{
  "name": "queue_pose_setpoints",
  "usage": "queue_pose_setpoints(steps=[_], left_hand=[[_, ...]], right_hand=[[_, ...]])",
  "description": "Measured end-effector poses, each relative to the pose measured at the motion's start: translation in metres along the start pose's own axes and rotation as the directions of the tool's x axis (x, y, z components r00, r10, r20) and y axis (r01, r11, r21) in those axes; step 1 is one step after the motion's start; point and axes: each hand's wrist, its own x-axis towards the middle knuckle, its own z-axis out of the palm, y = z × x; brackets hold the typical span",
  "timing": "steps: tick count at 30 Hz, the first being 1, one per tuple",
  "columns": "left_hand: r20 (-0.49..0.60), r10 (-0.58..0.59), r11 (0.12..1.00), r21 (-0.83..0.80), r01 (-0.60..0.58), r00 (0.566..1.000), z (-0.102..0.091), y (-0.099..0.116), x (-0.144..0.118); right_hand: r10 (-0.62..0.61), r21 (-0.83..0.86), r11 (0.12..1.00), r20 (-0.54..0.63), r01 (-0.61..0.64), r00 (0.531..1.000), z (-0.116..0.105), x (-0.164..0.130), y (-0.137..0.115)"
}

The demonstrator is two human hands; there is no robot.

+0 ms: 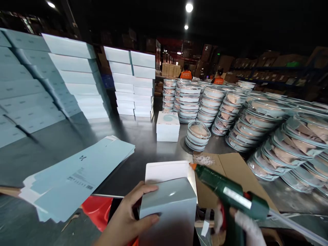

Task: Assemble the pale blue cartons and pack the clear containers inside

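Observation:
My left hand (133, 213) grips the left side of a pale blue carton (169, 213), thumb and fingers closed on its edge. A white flap (166, 171) stands open at the carton's far end. In my right hand (239, 222), partly covered in white, is a dark green hot glue gun (225, 188). Its orange nozzle points left and meets, or nearly meets, the flap's upper right corner. A clear glue stick (297, 223) runs out of the gun's rear. Left of the carton lies a stack of flat light blue box blanks (84, 174).
Brown cardboard (233, 174) with white glue scraps (203, 159) lies right of the carton. Beyond stand a white box (167, 126) and stacked lidded round containers (197, 135). Pale blue box stacks (74, 75) line the left. Two people in orange vests (186, 74) are far back. A red stool (97, 210) sits below.

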Motion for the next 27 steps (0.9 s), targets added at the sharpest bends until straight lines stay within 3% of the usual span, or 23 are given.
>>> queue_pose_setpoints(steps=[3, 5, 8, 10, 11, 13, 14, 16, 18, 20, 22, 27], left_hand=[[0.123, 0.0, 0.991, -0.135, 0.017, 0.992, -0.005, 0.002, 0.001], [0.171, 0.006, 0.992, -0.129, 0.017, 0.985, -0.006, 0.003, 0.001], [0.176, -0.003, 0.997, -0.076, 0.016, 0.984, -0.007, 0.002, 0.0], [0.183, -0.014, 0.999, -0.045, 0.022, 0.983, -0.007, -0.001, 0.0], [0.189, -0.012, 0.999, -0.032, 0.018, 0.982, -0.007, -0.003, -0.001], [0.187, -0.005, 1.0, -0.013, 0.008, 0.982, -0.004, -0.008, -0.002], [0.173, -0.01, 1.0, -0.015, 0.013, 0.985, -0.002, -0.01, -0.004], [0.119, -0.022, 0.996, -0.079, 0.031, 0.993, 0.005, -0.017, -0.008], [0.027, -0.003, 0.972, -0.233, 0.009, 1.0, 0.014, -0.024, -0.012], [-0.091, 0.037, 0.929, -0.364, -0.068, 0.995, 0.021, -0.028, -0.014], [-0.141, 0.077, 0.925, -0.358, -0.123, 0.987, 0.023, -0.028, -0.013], [0.135, 0.205, 0.973, -0.132, -0.187, 0.969, 0.009, -0.021, -0.005]], right_hand=[[0.232, 0.214, 0.956, -0.124, -0.202, 0.965, -0.015, 0.02, -0.012], [0.356, 0.18, 0.929, -0.205, -0.322, 0.912, -0.033, 0.029, -0.014], [0.258, -0.127, 0.944, -0.296, -0.306, 0.919, -0.053, 0.025, -0.016], [0.144, -0.234, 0.946, -0.321, -0.226, 0.936, -0.048, 0.013, -0.018], [0.092, -0.244, 0.956, -0.278, -0.164, 0.956, -0.038, 0.007, -0.019], [-0.021, -0.206, 0.978, -0.011, 0.018, 1.0, -0.007, -0.001, -0.019], [-0.087, -0.135, 0.985, 0.164, 0.109, 0.983, 0.011, -0.003, -0.017], [-0.219, 0.041, 0.974, 0.41, 0.222, 0.886, 0.041, -0.004, -0.009], [-0.305, 0.109, 0.952, 0.448, 0.287, 0.84, 0.058, -0.004, 0.002], [-0.366, 0.001, 0.914, 0.437, 0.406, 0.822, 0.06, -0.004, 0.01], [-0.401, -0.14, 0.845, 0.473, 0.516, 0.785, 0.056, -0.004, 0.012], [-0.429, -0.183, 0.731, 0.625, 0.657, 0.652, 0.048, 0.005, -0.005]])
